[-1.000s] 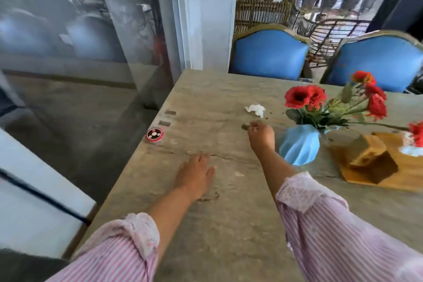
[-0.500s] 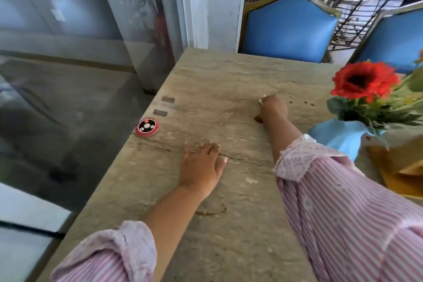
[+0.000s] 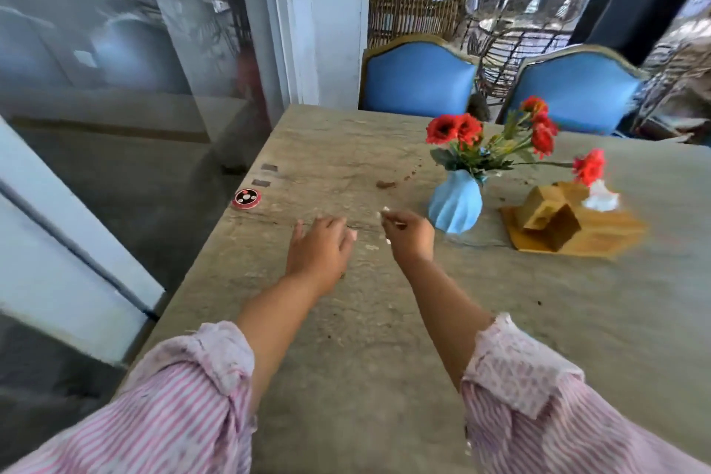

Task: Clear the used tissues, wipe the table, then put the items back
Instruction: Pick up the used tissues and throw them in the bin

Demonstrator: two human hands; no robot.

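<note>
My right hand (image 3: pixel 408 235) hovers over the stone table (image 3: pixel 384 339), fingers closed around a crumpled white used tissue (image 3: pixel 384 210) that peeks out at the fingertips and under the palm. My left hand (image 3: pixel 320 250) is beside it, just above the table, fingers spread and holding nothing. A blue ribbed vase with red flowers (image 3: pixel 456 204) stands just right of my right hand. Further right a wooden tissue holder (image 3: pixel 554 215) sits on a wooden tray, with white tissue (image 3: pixel 600 198) sticking up from it.
A round red and black call button (image 3: pixel 246 199) lies near the table's left edge, with two small grey tabs (image 3: pixel 265 175) behind it. Brown stains (image 3: pixel 386 184) mark the tabletop beyond my hands. Two blue chairs (image 3: pixel 419 81) stand at the far side. Glass wall at left.
My right hand reached the white tissue at the table's far part, closed on it and drew back toward me. My left hand lifted off the tabletop. The view swung back and widened.
</note>
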